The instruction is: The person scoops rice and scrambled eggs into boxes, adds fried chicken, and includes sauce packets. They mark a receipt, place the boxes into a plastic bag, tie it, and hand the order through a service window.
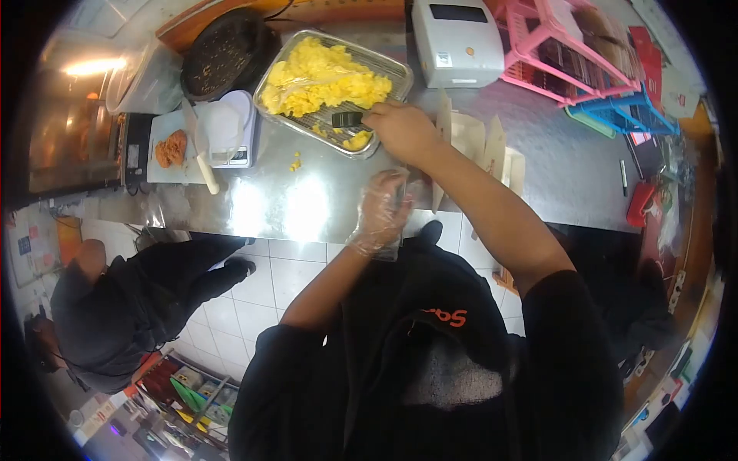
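1 round black pan, 1 white boxy printer beyond; right hand pinching black object; left hand half-curled, hold unclear.

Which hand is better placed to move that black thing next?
Probably the right hand: its fingers are by the black thing at the tray. The left hand, in a clear glove, is farther back, near the front edge of the table.

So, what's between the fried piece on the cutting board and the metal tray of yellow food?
The knife, then the white scale nearest the tray, in the head view.
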`<state>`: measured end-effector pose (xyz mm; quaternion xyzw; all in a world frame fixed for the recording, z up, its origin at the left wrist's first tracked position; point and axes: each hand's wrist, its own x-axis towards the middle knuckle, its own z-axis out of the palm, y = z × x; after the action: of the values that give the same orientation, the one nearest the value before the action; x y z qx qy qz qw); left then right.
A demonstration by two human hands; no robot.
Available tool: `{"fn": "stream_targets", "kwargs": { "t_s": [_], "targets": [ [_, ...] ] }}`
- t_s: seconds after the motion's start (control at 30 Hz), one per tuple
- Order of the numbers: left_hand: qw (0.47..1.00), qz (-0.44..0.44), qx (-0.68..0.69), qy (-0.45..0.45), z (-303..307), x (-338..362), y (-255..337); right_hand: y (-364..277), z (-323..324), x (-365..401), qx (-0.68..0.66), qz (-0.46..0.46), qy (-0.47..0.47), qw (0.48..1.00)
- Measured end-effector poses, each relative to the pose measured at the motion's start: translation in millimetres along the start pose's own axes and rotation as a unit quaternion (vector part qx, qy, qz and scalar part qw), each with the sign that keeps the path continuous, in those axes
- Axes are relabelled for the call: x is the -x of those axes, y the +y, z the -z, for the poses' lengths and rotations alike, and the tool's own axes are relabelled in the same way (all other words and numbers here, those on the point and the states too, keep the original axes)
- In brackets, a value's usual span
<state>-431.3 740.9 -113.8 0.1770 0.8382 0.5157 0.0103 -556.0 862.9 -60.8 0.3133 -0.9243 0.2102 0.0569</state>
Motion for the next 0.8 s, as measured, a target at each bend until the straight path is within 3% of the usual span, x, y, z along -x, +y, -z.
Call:
{"fn": "stream_targets", "kwargs": {
  "t_s": [0.07,0.1,0.13,0.27,0.33,0.37,0.43,0.47,0.53,0.63,0.77,0.8],
  "targets": [
    [0.984,-0.031,-0.140,0.111,20.7,4.6,-9.6,-7.7,-4.0,-15.0,0.068,0.030,-0.067,0.995],
    [0.980,0.003,-0.151,0.127,28.3,6.5,-11.6,-11.6,-1.2,-15.8,0.094,0.032,-0.116,0.988],
    [0.980,0.009,-0.147,0.130,35.3,6.6,-14.0,-15.6,2.5,-16.0,0.120,0.034,-0.165,0.978],
    [0.967,0.003,-0.220,0.128,42.3,2.6,-30.7,-20.1,9.4,-14.5,0.083,0.011,-0.202,0.976],
    [0.961,-0.016,-0.250,0.117,41.2,3.1,-39.2,-16.4,0.7,-20.4,-0.012,-0.101,-0.230,0.968],
    [0.959,-0.009,-0.268,0.097,41.4,2.8,-41.0,-14.2,-2.3,-21.5,-0.010,-0.101,-0.232,0.967],
    [0.956,-0.004,-0.283,0.076,44.0,1.7,-45.9,-8.1,-6.9,-20.7,-0.096,-0.175,-0.162,0.966],
    [0.960,-0.019,-0.267,0.086,47.7,0.7,-47.4,-5.0,-8.2,-18.3,-0.094,-0.177,-0.163,0.966],
    [0.963,-0.034,-0.249,0.096,53.2,-0.4,-48.6,1.5,-9.1,-13.5,-0.112,-0.180,-0.063,0.975],
    [0.967,-0.029,-0.235,0.099,60.3,0.6,-47.4,5.0,-9.1,-9.8,-0.168,-0.221,-0.040,0.960],
    [0.959,-0.045,-0.256,0.112,62.1,1.5,-49.8,5.9,-10.4,-6.0,-0.147,-0.230,-0.036,0.961],
    [0.958,-0.049,-0.259,0.112,61.3,1.4,-49.9,5.1,-12.9,-4.7,-0.112,-0.179,-0.014,0.977]
  ]
}}
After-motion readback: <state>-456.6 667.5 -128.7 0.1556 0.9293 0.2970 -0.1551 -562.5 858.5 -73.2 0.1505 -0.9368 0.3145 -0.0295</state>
